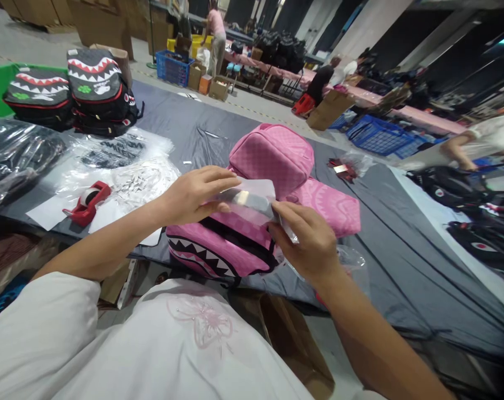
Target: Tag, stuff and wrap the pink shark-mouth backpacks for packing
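A small translucent plastic bag (pixel 265 190) with a grey strip inside is raised above a pink backpack (pixel 247 250). My right hand (pixel 308 233) pinches the bag's right end between thumb and fingers. At its left end is my left hand (pixel 199 194), fingers stretched out and thumb apart, touching or very close to the plastic. The backpack lies on the grey-covered table, showing black straps and a black-and-white jagged-teeth pattern. Right behind it rests a pink checkered bag (pixel 272 155), beside a flat pink patterned piece (pixel 333 208).
On the left are a red tape dispenser (pixel 89 203), a pile of white tags (pixel 141 180), clear plastic bags (pixel 110 150) and dark shark-teeth backpacks (pixel 95 89). A co-worker's arm (pixel 460 150) reaches over black bags at right. Blue crates (pixel 372 133) stand beyond the table.
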`<action>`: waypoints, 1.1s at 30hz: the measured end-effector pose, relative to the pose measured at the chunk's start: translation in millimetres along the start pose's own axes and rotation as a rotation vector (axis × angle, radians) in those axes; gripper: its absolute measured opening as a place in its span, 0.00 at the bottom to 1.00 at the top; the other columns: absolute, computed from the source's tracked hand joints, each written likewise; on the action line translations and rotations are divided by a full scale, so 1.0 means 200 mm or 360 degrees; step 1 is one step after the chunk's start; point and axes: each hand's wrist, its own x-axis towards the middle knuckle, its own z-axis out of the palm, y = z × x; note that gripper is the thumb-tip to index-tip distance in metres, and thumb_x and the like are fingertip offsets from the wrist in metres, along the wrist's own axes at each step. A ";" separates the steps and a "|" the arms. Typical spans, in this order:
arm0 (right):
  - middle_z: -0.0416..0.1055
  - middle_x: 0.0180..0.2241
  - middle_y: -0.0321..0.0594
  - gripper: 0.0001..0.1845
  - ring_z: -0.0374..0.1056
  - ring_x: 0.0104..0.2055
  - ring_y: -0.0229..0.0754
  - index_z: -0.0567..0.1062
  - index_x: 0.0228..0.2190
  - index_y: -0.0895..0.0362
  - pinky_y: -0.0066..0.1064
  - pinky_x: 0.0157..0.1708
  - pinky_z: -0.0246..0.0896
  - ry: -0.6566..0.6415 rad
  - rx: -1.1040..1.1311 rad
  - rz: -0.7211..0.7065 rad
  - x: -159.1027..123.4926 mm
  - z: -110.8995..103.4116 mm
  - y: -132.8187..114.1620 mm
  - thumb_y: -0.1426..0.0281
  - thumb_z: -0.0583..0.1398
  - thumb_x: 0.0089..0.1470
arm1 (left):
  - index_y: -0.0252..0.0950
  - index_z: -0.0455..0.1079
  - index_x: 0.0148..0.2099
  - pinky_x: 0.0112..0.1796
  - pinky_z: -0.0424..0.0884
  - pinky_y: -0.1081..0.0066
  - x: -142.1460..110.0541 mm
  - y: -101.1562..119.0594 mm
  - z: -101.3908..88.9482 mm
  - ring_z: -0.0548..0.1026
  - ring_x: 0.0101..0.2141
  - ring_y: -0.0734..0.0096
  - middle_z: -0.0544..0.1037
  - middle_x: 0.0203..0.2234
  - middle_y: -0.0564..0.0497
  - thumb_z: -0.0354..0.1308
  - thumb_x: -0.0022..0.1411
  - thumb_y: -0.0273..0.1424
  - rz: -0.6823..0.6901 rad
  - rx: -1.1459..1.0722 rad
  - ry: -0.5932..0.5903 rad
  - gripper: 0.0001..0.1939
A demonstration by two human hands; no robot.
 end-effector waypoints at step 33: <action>0.75 0.53 0.44 0.33 0.74 0.50 0.49 0.63 0.64 0.48 0.42 0.52 0.69 -0.0190 0.0504 0.0423 0.02 -0.04 -0.01 0.69 0.64 0.59 | 0.37 0.72 0.54 0.47 0.69 0.65 0.05 -0.03 -0.01 0.78 0.47 0.62 0.80 0.46 0.43 0.59 0.66 0.32 -0.0071 -0.0155 -0.0109 0.15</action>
